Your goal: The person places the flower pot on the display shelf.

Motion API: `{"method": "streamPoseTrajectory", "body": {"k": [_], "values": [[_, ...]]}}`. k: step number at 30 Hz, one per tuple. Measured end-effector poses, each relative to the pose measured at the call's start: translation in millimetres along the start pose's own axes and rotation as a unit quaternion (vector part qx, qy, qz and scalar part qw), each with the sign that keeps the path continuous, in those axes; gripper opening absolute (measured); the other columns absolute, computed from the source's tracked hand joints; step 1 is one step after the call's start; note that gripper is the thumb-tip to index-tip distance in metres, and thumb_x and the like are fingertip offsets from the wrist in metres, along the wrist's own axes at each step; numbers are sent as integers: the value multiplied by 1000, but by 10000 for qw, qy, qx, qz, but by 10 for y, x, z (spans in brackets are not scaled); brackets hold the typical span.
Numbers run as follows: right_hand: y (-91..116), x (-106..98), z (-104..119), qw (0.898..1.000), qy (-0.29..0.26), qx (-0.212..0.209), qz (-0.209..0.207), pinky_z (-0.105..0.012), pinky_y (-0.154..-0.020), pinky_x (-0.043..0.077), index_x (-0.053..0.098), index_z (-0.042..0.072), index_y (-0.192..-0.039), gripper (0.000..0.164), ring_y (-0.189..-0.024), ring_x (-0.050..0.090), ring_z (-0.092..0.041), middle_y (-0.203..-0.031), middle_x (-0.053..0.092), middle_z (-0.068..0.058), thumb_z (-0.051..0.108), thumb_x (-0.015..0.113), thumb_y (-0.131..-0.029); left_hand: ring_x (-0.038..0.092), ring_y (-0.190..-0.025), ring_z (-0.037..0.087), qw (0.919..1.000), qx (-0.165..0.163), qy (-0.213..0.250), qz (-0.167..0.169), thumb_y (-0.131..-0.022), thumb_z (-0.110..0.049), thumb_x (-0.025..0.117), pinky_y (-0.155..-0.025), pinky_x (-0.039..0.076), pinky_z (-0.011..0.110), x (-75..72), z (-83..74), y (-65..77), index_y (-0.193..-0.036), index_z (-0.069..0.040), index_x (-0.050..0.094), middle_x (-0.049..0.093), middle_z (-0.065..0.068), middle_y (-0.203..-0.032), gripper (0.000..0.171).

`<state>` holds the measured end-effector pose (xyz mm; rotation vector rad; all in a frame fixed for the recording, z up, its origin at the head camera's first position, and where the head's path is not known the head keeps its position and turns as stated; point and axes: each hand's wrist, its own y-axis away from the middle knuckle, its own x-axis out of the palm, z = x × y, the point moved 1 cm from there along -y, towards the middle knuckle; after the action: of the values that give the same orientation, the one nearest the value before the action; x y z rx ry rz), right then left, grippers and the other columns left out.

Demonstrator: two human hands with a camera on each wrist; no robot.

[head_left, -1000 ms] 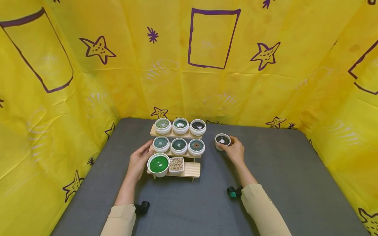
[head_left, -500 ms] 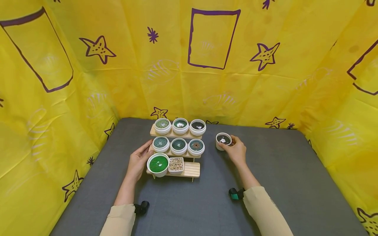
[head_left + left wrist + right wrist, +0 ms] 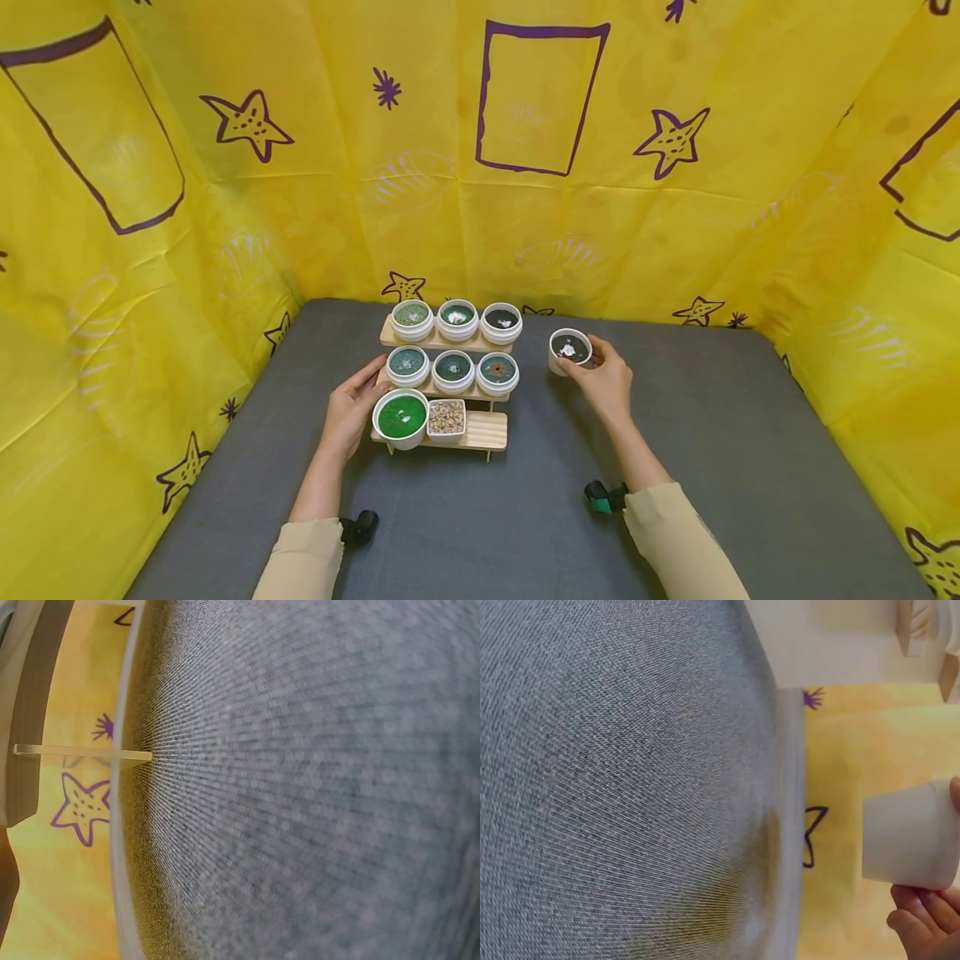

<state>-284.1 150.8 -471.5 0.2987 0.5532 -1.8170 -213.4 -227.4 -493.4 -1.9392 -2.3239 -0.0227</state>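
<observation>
In the head view my right hand (image 3: 606, 387) holds a small white cup (image 3: 556, 362) by its sides, thumb in front and fingers behind. Its filling is dark with a white patch. The right wrist view shows the tapered cup (image 3: 904, 836) up off the grey surface, with fingertips (image 3: 922, 911) against it. My left hand (image 3: 351, 410) grips the left end of the middle tier of a three-tier wooden stand (image 3: 487, 432). Three white pots stand on the top tier and three on the middle one. The lowest tier bears a bright green-filled cup (image 3: 402, 419) and a square bowl of beige bits (image 3: 447, 419).
The stand's right lowest end is bare wood. A grey cloth-covered table (image 3: 480, 525) spreads around it. Yellow fabric walls (image 3: 420, 208) with purple drawings enclose the back and both sides.
The right hand has raised the white cup slightly and carried it a little right and away from the body. The left hand has stayed at the stand.
</observation>
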Motion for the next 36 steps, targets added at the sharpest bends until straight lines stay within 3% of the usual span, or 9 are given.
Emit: {"method": "streamPoseTrajectory", "body": {"k": [4,8,11,15,19,23,30,34,36], "values": [[37,-42,46,9999,-151,-47,-48,-26,-82,57,63,5,-129,68,-104,70,-30,-118,72,-19,27,89,-71,46,-138,5,10000,-14,-51,-14,-94,1,61,-107,41,6,-1,1,-2,-143,9,44,61,-16,-127,52],[71,-82,105,9993,-354,-122,-50,-42,-92,58,63,6,-129,67,-106,69,-29,-117,72,-18,25,90,-70,40,-144,17,9999,-16,-101,-19,-94,2,60,-107,40,6,-1,2,-10,-144,9,43,51,11,-148,53],[105,-118,164,9988,-432,-219,-78,-34,-91,59,64,7,-127,66,-107,69,-27,-115,73,-17,24,91,-69,44,-140,9,9999,-10,-113,-3,-95,2,60,-107,40,6,-1,3,-15,-144,9,43,42,23,-152,52],[151,-160,249,9979,-485,-423,-110,-11,-85,53,65,8,-127,66,-107,68,-26,-116,72,-16,23,91,-69,49,-131,-4,9999,0,-111,10,-95,2,60,-106,40,5,-4,6,-14,-143,9,44,42,23,-153,51],[201,-200,339,9965,-577,-591,-132,-1,-81,47,65,8,-127,67,-106,68,-27,-115,72,-17,22,92,-68,51,-125,-10,10000,32,-62,21,-95,3,60,-106,41,5,-4,9,-10,-143,10,44,42,24,-152,51],[266,-242,436,9950,-644,-747,-139,2,-81,46,65,7,-126,66,-104,68,-25,-113,73,-15,19,92,-67,51,-124,-11,10000,53,-33,20,-95,3,60,-106,40,5,-2,10,-6,-143,10,44,42,24,-152,51],[408,-304,578,9926,-805,-905,-27,0,-85,49,65,10,-127,65,-102,67,-19,-115,74,-11,17,92,-68,46,-139,6,9999,0,-110,-11,-95,1,61,-107,40,5,0,9,-3,-144,10,43,42,24,-152,53],[486,-338,636,9903,-985,-973,90,-1,-88,50,66,13,-128,66,-100,67,-13,-116,73,-10,17,92,-68,49,-133,-1,9999,19,-149,-37,-94,0,62,-107,41,5,0,8,-4,-143,9,45,45,21,-151,52],[518,-356,665,9879,-1125,-1054,175,-2,-90,51,66,14,-128,65,-99,66,-8,-117,73,-10,15,91,-68,51,-128,-6,9999,43,-131,-64,-94,0,62,-107,41,5,1,10,-5,-142,9,46,53,11,-147,51]]}}
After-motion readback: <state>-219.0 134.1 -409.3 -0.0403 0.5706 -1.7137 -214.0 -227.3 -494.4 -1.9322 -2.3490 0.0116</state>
